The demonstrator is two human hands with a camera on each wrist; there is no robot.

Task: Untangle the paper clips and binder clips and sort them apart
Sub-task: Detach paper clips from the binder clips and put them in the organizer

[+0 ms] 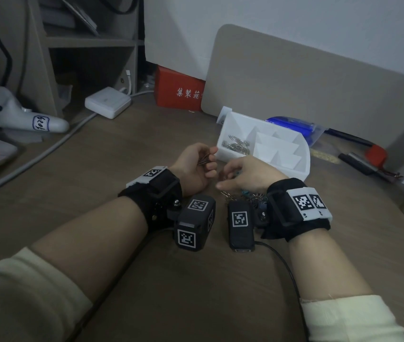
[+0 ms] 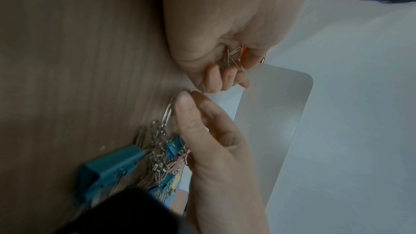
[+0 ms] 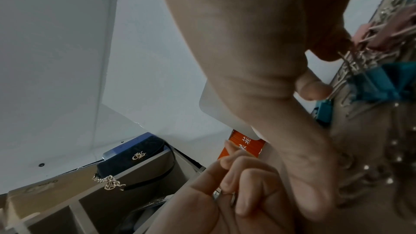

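Observation:
A tangled pile (image 2: 159, 159) of silver paper clips and coloured binder clips lies on the wooden desk, under my right hand (image 1: 224, 182). It includes a large teal binder clip (image 2: 110, 166) and a pink binder clip (image 3: 369, 31). In the left wrist view, my right hand's thumb and forefinger pinch one paper clip (image 2: 168, 111) at the pile's edge; it is still linked to others. My left hand (image 1: 209, 159) curls round a small bunch of loose paper clips (image 2: 233, 58) just left of the white sorting tray (image 1: 302, 166). Sorted paper clips (image 1: 236, 144) fill the tray's left compartment.
A red box (image 1: 178, 91) and a beige board (image 1: 294, 77) stand behind the tray. A blue packet (image 1: 294, 125) and tools (image 1: 368, 159) lie to the right. At the left are a white adapter (image 1: 108, 102) with its cable and a white controller (image 1: 21, 114).

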